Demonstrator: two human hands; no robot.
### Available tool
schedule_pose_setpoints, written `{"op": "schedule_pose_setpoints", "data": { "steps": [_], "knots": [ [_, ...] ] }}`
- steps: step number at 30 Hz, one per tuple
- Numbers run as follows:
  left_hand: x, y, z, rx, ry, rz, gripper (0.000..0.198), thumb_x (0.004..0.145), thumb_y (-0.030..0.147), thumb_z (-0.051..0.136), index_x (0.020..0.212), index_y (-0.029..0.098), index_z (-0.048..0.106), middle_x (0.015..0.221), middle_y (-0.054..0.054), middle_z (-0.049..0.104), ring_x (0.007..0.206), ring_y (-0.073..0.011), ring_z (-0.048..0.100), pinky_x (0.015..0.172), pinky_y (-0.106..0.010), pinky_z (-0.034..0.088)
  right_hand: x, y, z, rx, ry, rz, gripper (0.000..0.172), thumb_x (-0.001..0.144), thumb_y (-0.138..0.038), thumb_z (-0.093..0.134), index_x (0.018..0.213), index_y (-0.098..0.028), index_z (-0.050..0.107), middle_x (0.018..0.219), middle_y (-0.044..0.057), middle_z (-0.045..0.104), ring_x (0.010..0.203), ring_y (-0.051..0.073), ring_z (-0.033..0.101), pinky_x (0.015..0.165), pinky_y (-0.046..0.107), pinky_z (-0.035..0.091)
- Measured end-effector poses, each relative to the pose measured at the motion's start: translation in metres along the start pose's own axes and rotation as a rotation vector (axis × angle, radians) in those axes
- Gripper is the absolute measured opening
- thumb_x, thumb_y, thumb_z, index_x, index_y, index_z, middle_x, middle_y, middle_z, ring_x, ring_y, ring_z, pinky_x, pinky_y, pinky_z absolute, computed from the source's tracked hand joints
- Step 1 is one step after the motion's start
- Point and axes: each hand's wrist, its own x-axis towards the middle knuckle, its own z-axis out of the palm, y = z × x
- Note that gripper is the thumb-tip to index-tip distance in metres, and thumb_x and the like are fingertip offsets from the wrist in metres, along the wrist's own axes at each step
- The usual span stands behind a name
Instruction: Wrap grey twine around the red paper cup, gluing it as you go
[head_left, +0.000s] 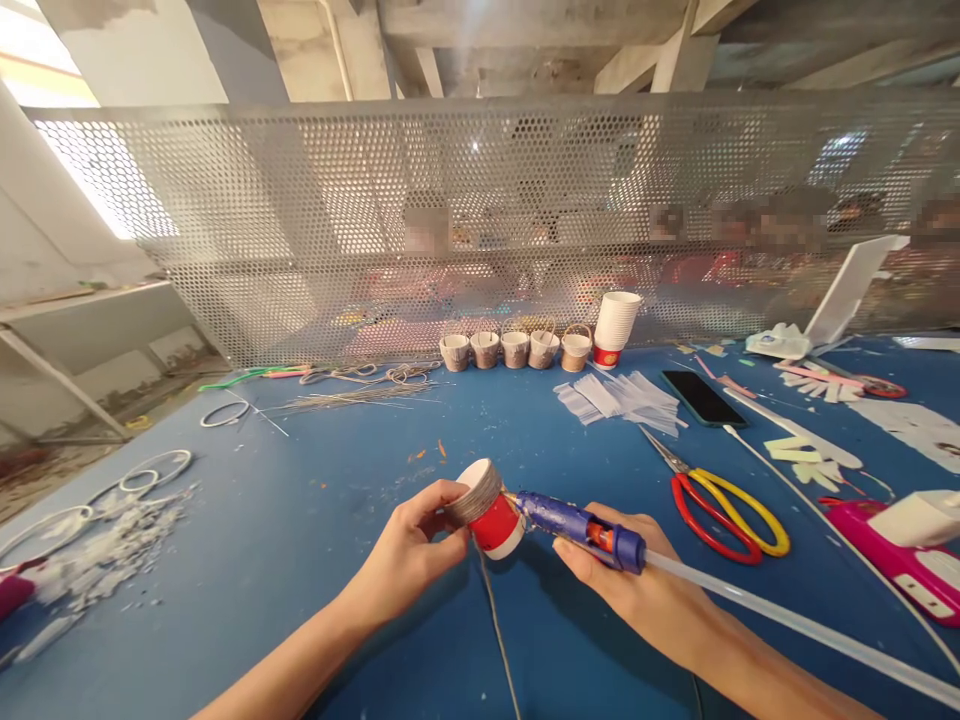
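Note:
My left hand is closed on a tilted red and white paper cup. Grey-brown cord is wound round the part of the cup near its rim, and a loose length of it hangs down toward the table's front. My right hand grips a blue hot glue gun, with a long clear glue stick running out of its back end. The gun's nozzle meets the cup's side by the edge of the wound cord. The fingers under the gun are partly hidden.
Several small cord-wrapped baskets and a stack of paper cups stand along the perforated screen. Scissors, a phone, white strips and a pink power strip lie rightward. Glue scraps lie left.

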Motion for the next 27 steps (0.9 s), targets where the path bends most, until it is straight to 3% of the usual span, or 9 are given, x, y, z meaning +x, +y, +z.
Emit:
{"op": "schedule_pose_setpoints", "data": {
  "steps": [3, 14, 21, 27],
  "knots": [
    [0.0, -0.002, -0.001, -0.005, -0.009, 0.01, 0.013, 0.076, 0.015, 0.059, 0.088, 0.016, 0.063, 0.084, -0.001, 0.067, 0.08, -0.0146, 0.061, 0.076, -0.024, 0.049, -0.001, -0.004, -0.002, 0.033, 0.003, 0.046, 0.028, 0.086, -0.044, 0.049, 0.068, -0.024, 0.059, 0.065, 0.0, 0.066, 0.068, 0.018, 0.061, 0.06, 0.023, 0.047],
    [0.001, 0.0, 0.001, 0.031, 0.038, -0.005, 0.016, 0.075, 0.015, 0.059, 0.089, 0.015, 0.064, 0.085, -0.002, 0.067, 0.079, -0.016, 0.061, 0.074, -0.025, 0.05, -0.004, -0.004, 0.011, 0.034, -0.079, -0.065, 0.017, 0.082, -0.028, 0.048, 0.067, -0.023, 0.051, 0.059, -0.002, 0.061, 0.054, 0.014, 0.056, 0.052, 0.022, 0.039],
    [0.0, 0.002, -0.001, 0.049, 0.02, 0.015, 0.017, 0.076, 0.016, 0.058, 0.091, 0.017, 0.064, 0.086, -0.001, 0.068, 0.08, -0.0144, 0.062, 0.076, -0.022, 0.049, 0.001, 0.008, 0.01, 0.082, -0.018, 0.061, 0.02, 0.083, -0.03, 0.049, 0.065, -0.022, 0.052, 0.054, -0.002, 0.056, 0.053, 0.014, 0.053, 0.048, 0.022, 0.036],
    [0.001, 0.003, 0.003, 0.102, 0.043, -0.002, 0.021, 0.074, 0.014, 0.057, 0.094, 0.017, 0.065, 0.086, -0.001, 0.069, 0.079, -0.0148, 0.063, 0.074, -0.022, 0.05, -0.002, 0.001, 0.012, 0.072, -0.061, -0.019, 0.018, 0.082, -0.024, 0.049, 0.064, -0.022, 0.049, 0.054, -0.003, 0.056, 0.049, 0.012, 0.051, 0.048, 0.022, 0.035]
  ]
}}
